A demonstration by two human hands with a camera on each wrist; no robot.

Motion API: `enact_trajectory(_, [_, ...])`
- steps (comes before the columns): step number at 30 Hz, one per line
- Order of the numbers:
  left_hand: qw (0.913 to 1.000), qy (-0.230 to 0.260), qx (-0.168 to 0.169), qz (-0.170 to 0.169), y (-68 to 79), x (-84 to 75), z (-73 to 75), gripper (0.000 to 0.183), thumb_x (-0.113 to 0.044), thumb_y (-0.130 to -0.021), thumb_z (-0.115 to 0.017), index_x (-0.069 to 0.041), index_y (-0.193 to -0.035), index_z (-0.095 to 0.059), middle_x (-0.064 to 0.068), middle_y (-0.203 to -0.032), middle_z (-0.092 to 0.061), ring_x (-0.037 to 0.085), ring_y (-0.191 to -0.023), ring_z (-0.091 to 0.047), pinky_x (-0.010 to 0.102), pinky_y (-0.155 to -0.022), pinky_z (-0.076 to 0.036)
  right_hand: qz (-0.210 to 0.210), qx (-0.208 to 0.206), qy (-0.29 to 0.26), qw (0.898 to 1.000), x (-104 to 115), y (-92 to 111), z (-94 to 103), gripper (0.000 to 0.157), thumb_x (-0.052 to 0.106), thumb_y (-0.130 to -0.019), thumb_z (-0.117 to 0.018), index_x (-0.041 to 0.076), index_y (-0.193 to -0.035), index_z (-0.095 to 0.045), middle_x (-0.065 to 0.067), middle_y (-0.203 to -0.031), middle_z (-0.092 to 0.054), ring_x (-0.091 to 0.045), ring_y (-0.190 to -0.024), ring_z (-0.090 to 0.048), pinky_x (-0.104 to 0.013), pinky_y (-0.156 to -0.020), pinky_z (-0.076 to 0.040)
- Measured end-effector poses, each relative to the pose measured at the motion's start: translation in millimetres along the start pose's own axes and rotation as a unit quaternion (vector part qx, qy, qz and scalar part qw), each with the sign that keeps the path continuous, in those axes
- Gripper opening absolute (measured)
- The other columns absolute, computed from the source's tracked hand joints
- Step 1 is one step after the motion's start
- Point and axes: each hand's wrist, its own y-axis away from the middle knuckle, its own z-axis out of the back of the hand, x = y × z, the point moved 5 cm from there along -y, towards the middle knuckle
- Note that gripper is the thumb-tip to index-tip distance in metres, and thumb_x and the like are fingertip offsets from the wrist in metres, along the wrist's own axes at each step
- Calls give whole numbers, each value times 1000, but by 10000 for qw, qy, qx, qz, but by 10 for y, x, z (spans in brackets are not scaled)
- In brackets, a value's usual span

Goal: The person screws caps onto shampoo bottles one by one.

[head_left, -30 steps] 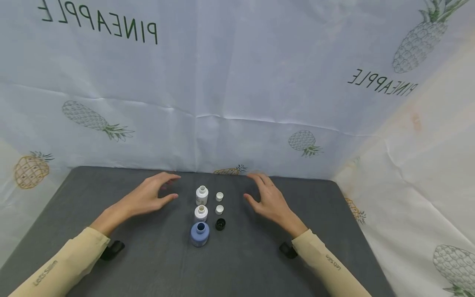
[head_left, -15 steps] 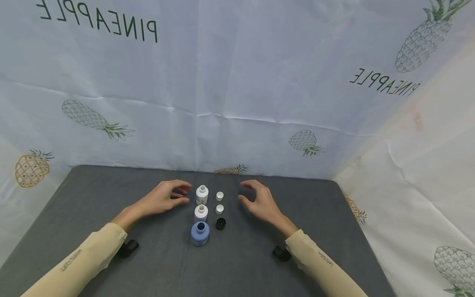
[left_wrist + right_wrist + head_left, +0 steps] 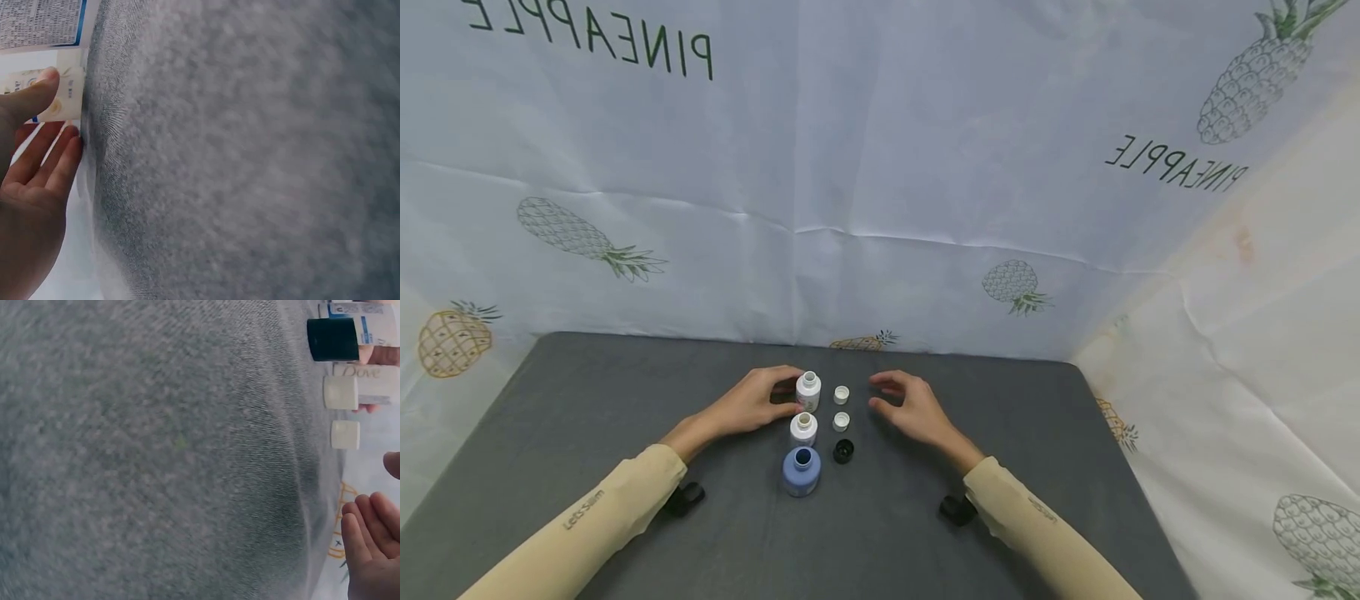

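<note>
Three uncapped bottles stand upright in a row: a far white bottle (image 3: 808,392), a middle white bottle (image 3: 803,427) and a blue bottle (image 3: 801,472) nearest me. My left hand (image 3: 751,407) holds the far bottle from its left, thumb on the near side and fingers on the far side. Its label reads "Dove" in the right wrist view. Beside the row lie two white caps, one farther (image 3: 842,395) and one nearer (image 3: 841,422), plus a black cap (image 3: 843,452). Right of them my right hand (image 3: 917,414) hovers, fingers loosely bent around nothing.
A dark grey cloth covers the table (image 3: 880,533). Behind its back edge hangs a white curtain (image 3: 895,167) printed with pineapples, which also continues along the right side. Dark camera units sit under the left wrist (image 3: 685,499) and the right wrist (image 3: 957,510).
My left hand has moved right and its thumb and fingers have come around the far white bottle. My right hand has moved left toward the caps. Bottles and caps stay in place.
</note>
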Motion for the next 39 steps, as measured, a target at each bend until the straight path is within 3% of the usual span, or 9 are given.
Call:
enact_trajectory(6, [9999,3,-61,138,-14,18,13,45,-7,-94,-84,4,-135,-70,20,-128,-77,39,-122,-76,45,-104,-63,-54,134,-212,9997,-52,-47,-66,36,13,-102,-75,2,-136,-71,-19,-138,-73,-37,-129,-71,-46,-114,-59])
enact_trajectory(16, [9997,150,-168,89,30,17,78,43,-6,-93,-85,6,-132,-71,18,-122,-76,35,-116,-76,37,-99,-66,110,315,-320,9989,-51,-185,-176,32,10,-101,-76,2,-132,-74,-18,-134,-75,-35,-126,-74,-41,-112,-60])
enact_trajectory(26, [9995,60,-194,252,79,-16,158,45,-6,-93,-85,3,-135,-71,14,-121,-74,29,-117,-73,34,-100,-66,227,513,148,9983,3,-288,-264,31,11,-100,-79,5,-130,-76,-14,-131,-78,-31,-124,-75,-42,-110,-61])
enact_trajectory(33, [9991,-95,-154,387,121,-14,224,47,-8,-94,-85,2,-138,-70,12,-120,-73,32,-119,-73,38,-102,-65,456,624,298,9966,56,-352,-326,32,17,-97,-83,6,-127,-77,-13,-128,-79,-30,-123,-75,-44,-109,-61])
enact_trajectory(39, [9989,-40,-226,397,149,-4,258,48,-10,-94,-85,3,-138,-70,12,-120,-73,31,-118,-73,41,-103,-65,414,580,312,9970,51,-385,-362,28,16,-98,-82,6,-124,-78,-13,-125,-79,-29,-121,-76,-46,-108,-62])
